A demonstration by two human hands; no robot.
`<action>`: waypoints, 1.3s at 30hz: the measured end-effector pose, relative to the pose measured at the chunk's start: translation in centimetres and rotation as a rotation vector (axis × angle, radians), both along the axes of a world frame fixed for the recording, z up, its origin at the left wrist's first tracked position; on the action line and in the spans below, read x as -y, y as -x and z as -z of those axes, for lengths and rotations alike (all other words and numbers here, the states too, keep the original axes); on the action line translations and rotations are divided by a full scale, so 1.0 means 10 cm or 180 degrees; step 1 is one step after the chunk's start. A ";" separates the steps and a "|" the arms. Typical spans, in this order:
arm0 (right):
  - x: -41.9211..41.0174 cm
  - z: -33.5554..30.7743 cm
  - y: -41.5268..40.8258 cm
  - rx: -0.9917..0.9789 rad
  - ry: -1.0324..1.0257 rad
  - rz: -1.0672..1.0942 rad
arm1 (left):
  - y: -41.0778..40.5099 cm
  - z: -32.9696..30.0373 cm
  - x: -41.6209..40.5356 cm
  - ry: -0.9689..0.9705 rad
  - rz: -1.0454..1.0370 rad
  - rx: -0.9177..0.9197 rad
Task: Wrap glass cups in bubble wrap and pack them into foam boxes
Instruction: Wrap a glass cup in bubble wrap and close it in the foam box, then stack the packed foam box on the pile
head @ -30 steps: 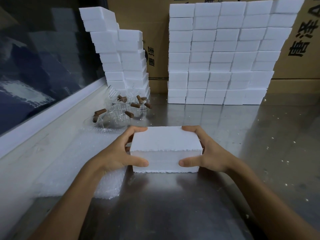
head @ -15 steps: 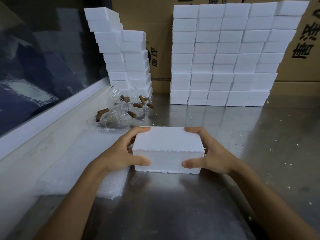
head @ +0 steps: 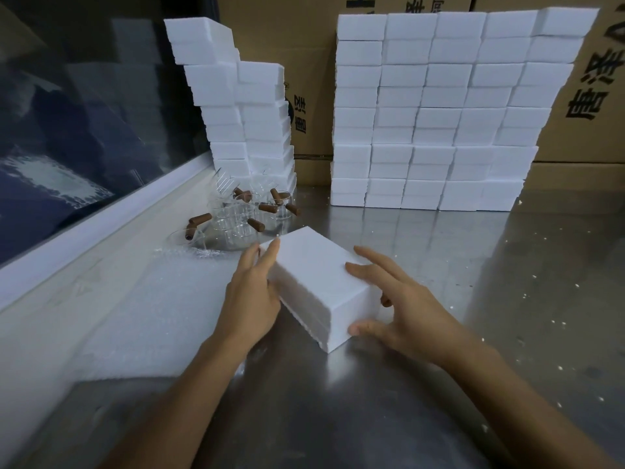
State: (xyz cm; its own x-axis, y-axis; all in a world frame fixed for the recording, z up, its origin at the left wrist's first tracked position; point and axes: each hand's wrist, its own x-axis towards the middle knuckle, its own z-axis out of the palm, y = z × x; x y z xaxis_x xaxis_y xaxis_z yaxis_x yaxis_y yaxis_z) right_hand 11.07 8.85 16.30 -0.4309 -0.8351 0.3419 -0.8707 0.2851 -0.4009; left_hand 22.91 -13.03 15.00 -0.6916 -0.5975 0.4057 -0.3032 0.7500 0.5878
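Note:
A closed white foam box point(head: 319, 282) lies on the steel table, turned at an angle with one corner toward me. My left hand point(head: 252, 292) presses flat against its left long side, fingers straight. My right hand point(head: 399, 306) holds its right end, fingers spread over the top edge and thumb at the near corner. Several clear glass cups with brown handles point(head: 243, 214) stand behind the box on the left. A sheet of bubble wrap point(head: 145, 309) lies flat to the left of the box.
A tall wall of stacked foam boxes point(head: 436, 113) fills the back. A leaning stack of foam boxes point(head: 243, 106) stands at the back left. Cardboard cartons point(head: 581, 89) are behind them. A dark window with a white sill point(head: 84, 228) runs along the left.
The foam box has been turned from square-on to an angle. My left hand's fingers straightened along its side, and my right hand's grip loosened and spread.

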 end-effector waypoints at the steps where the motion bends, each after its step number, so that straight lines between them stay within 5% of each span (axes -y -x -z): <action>1: 0.00 -0.01 -0.02 -0.0174 -0.0007 0.0056 | 0.01 0.00 -0.03 -0.0032 0.0026 0.0132; 9: 0.23 0.02 -0.17 -0.1788 -0.0064 0.0649 | 0.03 0.00 -0.27 -0.0919 0.0947 0.0063; 16: 0.44 -0.01 0.28 -0.1441 -0.0279 0.0872 | 0.07 0.10 -0.40 -0.1395 0.1381 -0.0060; 24: 0.97 0.03 0.85 -0.1215 -0.0332 0.0993 | 0.06 0.19 -0.54 -0.0301 0.1204 0.0059; 39: 1.84 -0.06 1.62 -0.1041 -0.0505 0.0706 | 0.20 0.23 -0.44 -0.0060 0.1383 -0.0193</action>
State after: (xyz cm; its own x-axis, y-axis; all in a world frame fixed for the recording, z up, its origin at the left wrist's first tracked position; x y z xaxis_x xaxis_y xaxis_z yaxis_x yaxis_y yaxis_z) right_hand -5.11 -9.59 16.88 -0.4963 -0.7877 0.3650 -0.8553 0.5157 -0.0499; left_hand 20.93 -8.62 12.71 -0.8556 -0.2640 0.4452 0.0737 0.7893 0.6096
